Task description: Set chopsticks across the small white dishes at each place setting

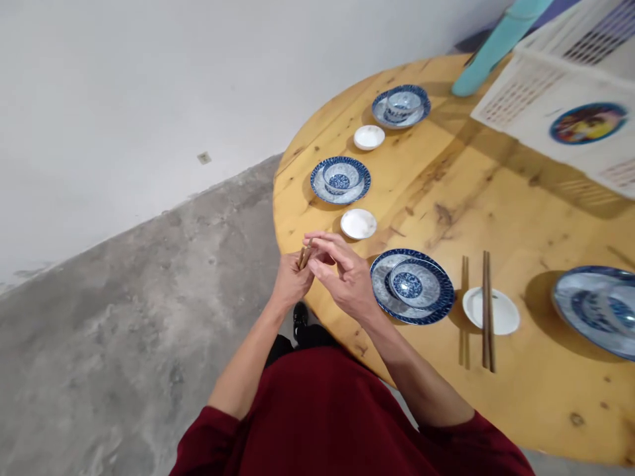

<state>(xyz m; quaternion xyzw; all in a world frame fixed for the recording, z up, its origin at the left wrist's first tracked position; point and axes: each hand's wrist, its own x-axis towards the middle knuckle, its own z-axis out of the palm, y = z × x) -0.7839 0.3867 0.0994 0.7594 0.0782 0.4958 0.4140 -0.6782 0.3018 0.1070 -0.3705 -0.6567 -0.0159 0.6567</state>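
Chopsticks (pixel 304 256) pinched by left hand (pixel 292 281) and right hand (pixel 347 277), near white saucer (pixel 358 223).

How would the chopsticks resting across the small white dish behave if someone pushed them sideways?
The chopsticks look thin, straight and wooden, so they are probably stiff and light. They lie across the white dish with both ends past its rim, so a sideways push would likely slide or roll them off. The glossy rim probably gives little friction.

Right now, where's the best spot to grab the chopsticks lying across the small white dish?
Pinch the chopsticks at the end nearest you, from above: the white dish seems to prop them off the table, leaving finger room beneath.
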